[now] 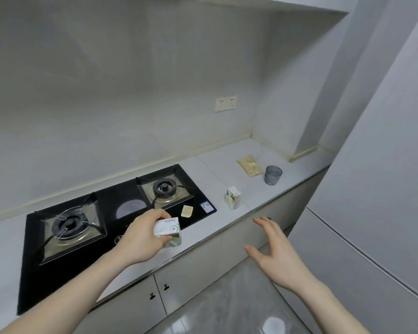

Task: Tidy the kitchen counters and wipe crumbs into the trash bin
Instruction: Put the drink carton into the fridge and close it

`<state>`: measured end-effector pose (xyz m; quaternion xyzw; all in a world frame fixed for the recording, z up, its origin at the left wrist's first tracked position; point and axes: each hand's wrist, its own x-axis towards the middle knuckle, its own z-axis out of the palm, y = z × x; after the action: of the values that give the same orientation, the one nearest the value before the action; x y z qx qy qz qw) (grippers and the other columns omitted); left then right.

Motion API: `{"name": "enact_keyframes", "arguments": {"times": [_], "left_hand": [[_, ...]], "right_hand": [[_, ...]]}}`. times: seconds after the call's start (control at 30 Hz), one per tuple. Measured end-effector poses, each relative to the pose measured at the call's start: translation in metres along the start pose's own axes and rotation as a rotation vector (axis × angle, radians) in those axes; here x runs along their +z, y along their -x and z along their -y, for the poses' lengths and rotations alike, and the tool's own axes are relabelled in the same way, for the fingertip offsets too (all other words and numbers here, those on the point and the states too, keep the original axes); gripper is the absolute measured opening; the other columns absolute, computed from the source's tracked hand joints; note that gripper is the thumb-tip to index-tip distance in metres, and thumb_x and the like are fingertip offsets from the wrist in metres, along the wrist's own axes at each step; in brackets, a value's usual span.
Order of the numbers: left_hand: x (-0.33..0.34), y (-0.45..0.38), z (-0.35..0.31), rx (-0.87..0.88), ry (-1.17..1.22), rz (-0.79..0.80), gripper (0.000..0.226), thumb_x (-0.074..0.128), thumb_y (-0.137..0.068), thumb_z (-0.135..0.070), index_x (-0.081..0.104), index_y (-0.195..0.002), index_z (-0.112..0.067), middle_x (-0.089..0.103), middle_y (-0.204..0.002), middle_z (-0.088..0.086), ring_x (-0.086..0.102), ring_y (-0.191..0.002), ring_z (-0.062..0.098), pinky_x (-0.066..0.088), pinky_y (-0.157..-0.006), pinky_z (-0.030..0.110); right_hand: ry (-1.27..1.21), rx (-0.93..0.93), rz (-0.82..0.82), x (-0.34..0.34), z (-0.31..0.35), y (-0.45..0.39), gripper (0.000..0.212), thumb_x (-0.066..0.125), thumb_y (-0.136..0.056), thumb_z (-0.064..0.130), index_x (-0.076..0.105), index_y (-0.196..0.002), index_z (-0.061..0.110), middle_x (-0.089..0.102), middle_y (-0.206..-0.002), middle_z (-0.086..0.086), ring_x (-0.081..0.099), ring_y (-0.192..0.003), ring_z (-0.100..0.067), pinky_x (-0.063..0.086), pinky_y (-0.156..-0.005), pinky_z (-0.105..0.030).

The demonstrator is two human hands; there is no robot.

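Note:
My left hand (144,235) grips a small white drink carton (168,230) with green print, just above the front of the grey counter (203,239), beside the stove's right edge. A second small carton (232,197) stands upright on the counter further right. My right hand (272,251) hovers open in front of the counter edge, fingers spread, holding nothing. At the back right lie a clear bag of beige crumbs or grains (249,165) and a grey ribbed cup (272,175).
A black two-burner gas stove (101,220) fills the counter's left half; a small pale sponge-like pad (187,210) lies on its right side. White cabinet doors (196,283) sit below. A tall white fridge (384,189) stands at the right. A wall socket (225,103) is above.

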<state>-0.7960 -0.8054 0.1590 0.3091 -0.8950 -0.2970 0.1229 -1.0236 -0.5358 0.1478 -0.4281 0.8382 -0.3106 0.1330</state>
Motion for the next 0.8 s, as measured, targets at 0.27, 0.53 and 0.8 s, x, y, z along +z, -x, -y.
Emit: {"name": "enact_keyframes", "arguments": {"times": [0.27, 0.53, 0.8], "left_hand": [[0.038, -0.119, -0.012, 0.035, -0.036, 0.086, 0.036, 0.084, -0.077, -0.029, 0.060, -0.103, -0.037, 0.063, -0.102, -0.017, 0.058, -0.095, 0.002, 0.045, -0.073, 0.023], [0.079, -0.212, -0.026, -0.044, -0.066, 0.054, 0.034, 0.083, -0.076, -0.030, 0.063, -0.103, -0.033, 0.064, -0.101, -0.016, 0.061, -0.096, 0.007, 0.053, -0.082, 0.033], [0.125, -0.277, -0.023, -0.171, -0.034, 0.024, 0.033, 0.084, -0.074, -0.040, 0.060, -0.096, -0.035, 0.065, -0.094, -0.017, 0.062, -0.088, 0.005, 0.054, -0.075, 0.031]], "right_hand": [[-0.007, 0.132, -0.014, -0.025, -0.058, -0.063, 0.068, 0.068, -0.092, 0.042, 0.036, -0.151, 0.031, 0.031, -0.159, 0.010, 0.037, -0.143, -0.013, 0.029, -0.120, -0.031], [-0.025, 0.114, 0.100, -0.023, -0.109, -0.177, 0.067, 0.065, -0.093, 0.042, 0.036, -0.152, 0.029, 0.039, -0.153, 0.012, 0.036, -0.141, -0.006, 0.024, -0.109, -0.014], [-0.040, 0.203, 0.291, 0.027, -0.145, -0.284, 0.065, 0.063, -0.092, 0.044, 0.037, -0.149, 0.026, 0.046, -0.145, 0.002, 0.053, -0.123, -0.019, 0.046, -0.101, -0.033]]}}
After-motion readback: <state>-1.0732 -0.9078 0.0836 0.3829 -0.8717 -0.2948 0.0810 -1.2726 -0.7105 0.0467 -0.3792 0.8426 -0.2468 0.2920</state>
